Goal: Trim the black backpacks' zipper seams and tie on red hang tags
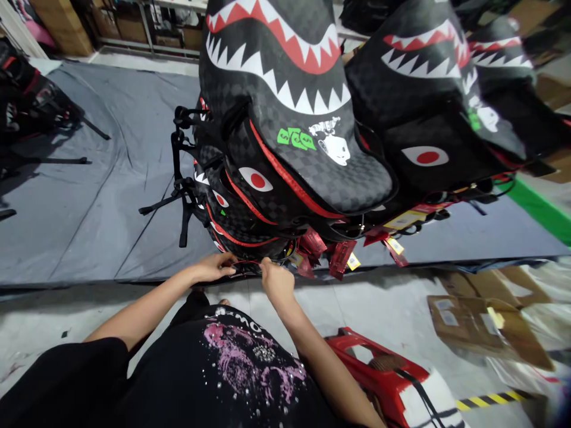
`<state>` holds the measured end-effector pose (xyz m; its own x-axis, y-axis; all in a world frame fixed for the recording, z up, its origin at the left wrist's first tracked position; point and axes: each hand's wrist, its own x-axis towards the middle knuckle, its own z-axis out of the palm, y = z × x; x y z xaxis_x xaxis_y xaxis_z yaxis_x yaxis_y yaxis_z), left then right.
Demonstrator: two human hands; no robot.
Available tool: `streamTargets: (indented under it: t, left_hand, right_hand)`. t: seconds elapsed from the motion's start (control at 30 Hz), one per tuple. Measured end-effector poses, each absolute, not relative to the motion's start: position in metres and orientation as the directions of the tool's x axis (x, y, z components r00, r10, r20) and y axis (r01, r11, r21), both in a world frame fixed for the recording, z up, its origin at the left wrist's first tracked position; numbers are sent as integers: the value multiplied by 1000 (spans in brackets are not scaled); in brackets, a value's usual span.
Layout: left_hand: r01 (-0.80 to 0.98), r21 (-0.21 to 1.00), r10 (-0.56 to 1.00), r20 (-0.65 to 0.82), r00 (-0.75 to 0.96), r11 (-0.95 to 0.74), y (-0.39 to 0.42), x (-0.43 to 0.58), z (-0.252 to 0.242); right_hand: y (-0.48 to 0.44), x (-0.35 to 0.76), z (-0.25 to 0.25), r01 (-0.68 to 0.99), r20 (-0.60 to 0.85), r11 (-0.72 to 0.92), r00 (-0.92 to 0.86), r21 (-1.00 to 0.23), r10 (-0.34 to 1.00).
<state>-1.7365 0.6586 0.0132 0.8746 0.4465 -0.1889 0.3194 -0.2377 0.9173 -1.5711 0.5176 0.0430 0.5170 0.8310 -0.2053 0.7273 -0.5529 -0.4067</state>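
Note:
Both hands are at the table's front edge, low beside a stack of black checkered backpacks (289, 172) with printed shark teeth and red eyes. Thumb and fingers of my left hand (215, 267) are pinched at one end of a thin dark strip (247, 267) with a reddish line. My right hand (277, 280) is closed at the strip's other end, knuckles up. Whether the strip belongs to the lowest backpack, I cannot tell. Red tags (342, 259) hang from the bags just right of my right hand. Black straps (182, 178) dangle at the stack's left side.
More shark-print backpacks (423, 119) stand in a row to the right on the grey-covered table (120, 196). Other black bags (31, 107) lie at the far left. A red plastic stool (370, 368) and flattened cardboard (486, 321) are on the floor at right.

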Motion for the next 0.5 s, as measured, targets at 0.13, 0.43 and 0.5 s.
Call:
streamTargets:
  t: [0.13,0.43,0.5]
  left_hand:
    - [230,955,337,-158,928,-187,661,-1753,20]
    - [160,957,666,45,745,-244,649,-1756,4]
    - [175,946,773,108,625,-273,643,-1756,-4]
  right_hand:
    - [512,-1572,48,695,-259,-590,531,-411,807]
    - [514,-1549,33,233,-567,-632,291,-739,771]
    - [515,-1547,31,63,-626,-645,190,-761,757]
